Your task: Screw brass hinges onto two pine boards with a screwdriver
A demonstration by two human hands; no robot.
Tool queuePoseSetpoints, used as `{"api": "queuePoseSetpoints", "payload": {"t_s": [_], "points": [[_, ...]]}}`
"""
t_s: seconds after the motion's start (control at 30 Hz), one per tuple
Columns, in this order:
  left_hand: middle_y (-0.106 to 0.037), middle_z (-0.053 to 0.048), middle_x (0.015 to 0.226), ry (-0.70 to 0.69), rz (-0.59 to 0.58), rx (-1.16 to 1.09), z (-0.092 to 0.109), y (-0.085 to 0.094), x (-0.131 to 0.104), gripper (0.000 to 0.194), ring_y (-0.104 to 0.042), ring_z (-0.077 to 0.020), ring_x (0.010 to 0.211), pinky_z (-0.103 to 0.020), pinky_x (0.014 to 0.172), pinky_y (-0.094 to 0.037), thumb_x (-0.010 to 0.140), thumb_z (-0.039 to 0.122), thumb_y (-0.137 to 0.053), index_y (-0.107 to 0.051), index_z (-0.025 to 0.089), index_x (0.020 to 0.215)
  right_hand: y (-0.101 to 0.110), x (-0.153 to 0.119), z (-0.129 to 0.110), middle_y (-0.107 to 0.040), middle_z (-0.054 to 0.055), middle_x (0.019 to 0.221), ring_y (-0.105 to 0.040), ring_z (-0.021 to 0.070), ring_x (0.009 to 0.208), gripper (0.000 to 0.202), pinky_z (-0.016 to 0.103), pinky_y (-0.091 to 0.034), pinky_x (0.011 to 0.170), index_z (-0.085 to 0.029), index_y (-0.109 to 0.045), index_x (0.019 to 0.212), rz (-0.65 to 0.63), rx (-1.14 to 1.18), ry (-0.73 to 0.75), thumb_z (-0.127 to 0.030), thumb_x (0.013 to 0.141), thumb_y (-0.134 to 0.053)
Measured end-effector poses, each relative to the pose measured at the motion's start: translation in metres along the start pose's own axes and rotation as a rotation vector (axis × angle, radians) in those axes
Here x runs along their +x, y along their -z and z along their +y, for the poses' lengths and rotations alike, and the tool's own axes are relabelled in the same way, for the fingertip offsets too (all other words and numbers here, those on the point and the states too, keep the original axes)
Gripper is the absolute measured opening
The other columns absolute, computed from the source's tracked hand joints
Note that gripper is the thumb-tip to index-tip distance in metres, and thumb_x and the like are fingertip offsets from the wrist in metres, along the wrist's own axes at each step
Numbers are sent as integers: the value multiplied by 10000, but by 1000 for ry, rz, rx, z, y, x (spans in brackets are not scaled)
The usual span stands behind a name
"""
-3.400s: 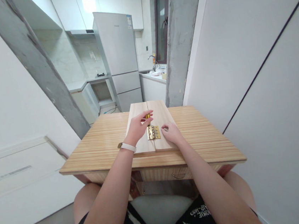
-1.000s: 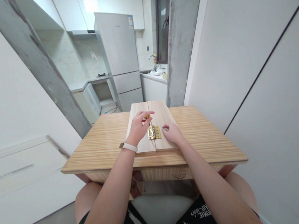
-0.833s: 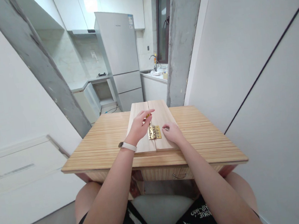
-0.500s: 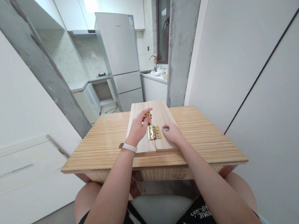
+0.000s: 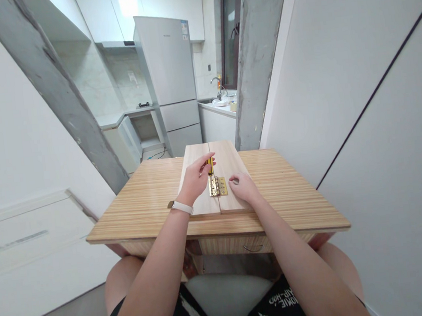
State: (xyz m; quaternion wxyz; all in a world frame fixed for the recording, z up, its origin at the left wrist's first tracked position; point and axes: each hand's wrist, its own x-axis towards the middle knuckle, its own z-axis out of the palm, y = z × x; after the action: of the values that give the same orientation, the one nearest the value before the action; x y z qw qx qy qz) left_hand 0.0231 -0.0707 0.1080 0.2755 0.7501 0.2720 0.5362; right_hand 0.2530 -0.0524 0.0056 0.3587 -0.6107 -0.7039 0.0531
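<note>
My left hand is closed round the yellow-and-black handle of a screwdriver, which stands roughly upright. Its tip is at the upper part of a shiny brass hinge. The hinge lies unfolded across the seam between two pale wooden boards, the left board and the right board. Resting on the right board just beside the hinge, my right hand has its fingers curled in. What those fingers hold, if anything, cannot be made out.
Both boards lie on a striped wooden desk with a drawer at its front. Beyond stand a tall grey fridge and a sink counter. White panels and walls rise on either side.
The fingers of my left hand have shifted slightly round the screwdriver handle, showing a different side of it. My right hand and the hinge stay in place.
</note>
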Motion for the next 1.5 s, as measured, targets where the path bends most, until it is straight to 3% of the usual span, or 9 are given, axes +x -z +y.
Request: {"api": "queuePoseSetpoints", "payload": {"t_s": [0.23, 0.5, 0.77, 0.87, 1.07, 1.23, 1.37, 1.5], "points": [[-727, -65, 1175, -30, 73, 163, 9, 2, 1, 343, -708, -173, 975, -305, 833, -619, 949, 252, -695, -709, 276, 1291, 0, 0, -1, -764, 67, 1009, -642, 220, 1031, 133, 324, -441, 981, -212, -762, 902, 5, -1, 4, -232, 901, -630], [-737, -101, 1241, -8, 40, -20, 1, -3, 0, 358, -720, -218, 1170, -365, 1013, -583, 1065, 344, -533, -645, 230, 1385, 0, 0, -2, -764, 72, 1022, -640, 218, 1034, 132, 319, -437, 979, -208, -762, 906, -4, 3, -5, -224, 900, -631], [-721, -47, 1050, -7, 117, 172, 6, 2, 0, 277, -699, -159, 900, -266, 760, -599, 969, 254, -670, -700, 264, 1244, -1, 0, 1, -763, 72, 1006, -640, 220, 1014, 128, 320, -438, 959, -211, -757, 891, 9, 15, 13, -224, 891, -630], [-718, -61, 1117, -39, 87, 162, 7, 2, 0, 254, -701, -163, 930, -282, 798, -610, 976, 275, -665, -723, 260, 1223, -1, 0, 0, -765, 71, 1008, -642, 218, 1012, 128, 316, -442, 958, -211, -757, 896, 8, 18, 12, -225, 891, -630], [-706, -119, 1326, -35, 28, -36, 1, -2, 0, 363, -713, -231, 1205, -373, 1011, -598, 1058, 324, -544, -645, 229, 1393, -2, 0, 2, -765, 68, 1005, -642, 216, 1008, 128, 314, -443, 957, -214, -760, 896, 9, 12, 9, -232, 891, -634], [-738, -89, 1218, -17, 60, 30, 1, -2, 0, 375, -743, -192, 1073, -343, 926, -632, 1015, 249, -605, -638, 253, 1389, -3, 0, 2, -767, 65, 1003, -643, 216, 1001, 125, 314, -443, 944, -216, -759, 899, 18, 16, 8, -231, 888, -635], [-728, -63, 1135, -56, 135, 162, 7, 1, 0, 295, -714, -162, 950, -296, 823, -637, 957, 222, -684, -706, 259, 1250, -2, 0, 1, -768, 64, 1002, -640, 220, 1013, 127, 319, -439, 958, -214, -761, 902, 19, 14, 9, -233, 890, -636], [-710, -75, 1215, -88, 98, 157, 8, 1, 1, 294, -713, -177, 1026, -308, 866, -636, 974, 249, -666, -713, 268, 1264, -1, -1, -1, -767, 67, 1020, -640, 219, 1018, 132, 319, -440, 958, -213, -762, 907, 16, 17, 0, -237, 897, -633]]}}
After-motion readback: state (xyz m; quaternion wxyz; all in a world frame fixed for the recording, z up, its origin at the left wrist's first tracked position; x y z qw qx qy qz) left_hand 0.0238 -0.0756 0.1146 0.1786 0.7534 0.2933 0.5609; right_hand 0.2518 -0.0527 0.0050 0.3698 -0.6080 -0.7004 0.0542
